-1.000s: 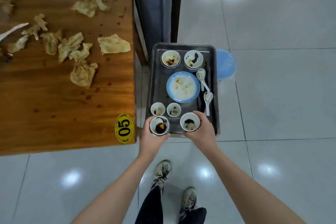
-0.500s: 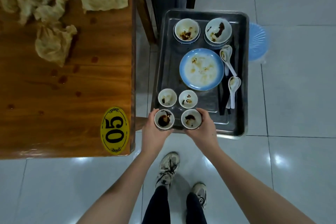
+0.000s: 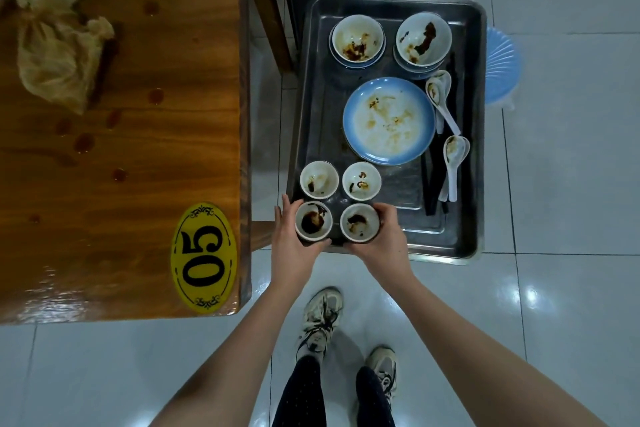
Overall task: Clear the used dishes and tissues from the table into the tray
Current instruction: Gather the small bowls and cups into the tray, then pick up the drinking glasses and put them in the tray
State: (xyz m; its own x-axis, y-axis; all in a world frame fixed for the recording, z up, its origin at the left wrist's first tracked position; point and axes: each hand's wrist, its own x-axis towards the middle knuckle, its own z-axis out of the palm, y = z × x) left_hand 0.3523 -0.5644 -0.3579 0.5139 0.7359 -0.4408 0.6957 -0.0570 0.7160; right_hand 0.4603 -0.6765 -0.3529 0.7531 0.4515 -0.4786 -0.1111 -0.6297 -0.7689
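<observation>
Glossy pale floor tiles (image 3: 571, 288) mirror the ceiling lights below us. A varnished wooden tabletop (image 3: 156, 135), its grain running left to right, fills the left side. It carries a yellow oval plaque (image 3: 204, 258) reading 05 at its near corner. Crumpled, stained tissues (image 3: 59, 59) lie limp at its far left.

Just right of the tabletop we see a rectangular metal tray (image 3: 318, 104), dull and scuffed. Its long axis runs away from us, with one short edge at our wrists. A ribbed blue stool (image 3: 502, 62) shows past its right edge.

Our left grip (image 3: 294, 246) wraps the left cup (image 3: 313, 221), small, round and smeared with dark sauce. Our right grip (image 3: 381, 246) wraps the right cup (image 3: 360, 222). Both cups stand mouth-up, side by side over the tray's near left corner; we cannot tell whether they touch its floor.

Just beyond them sit two more cups (image 3: 318, 180), then a round blue-rimmed plate (image 3: 389, 121), and two soiled bowls (image 3: 358, 40) at the far end. White spoons (image 3: 453, 163) lie along the right side, handles pointing toward us, beside dark chopsticks (image 3: 431, 184).
</observation>
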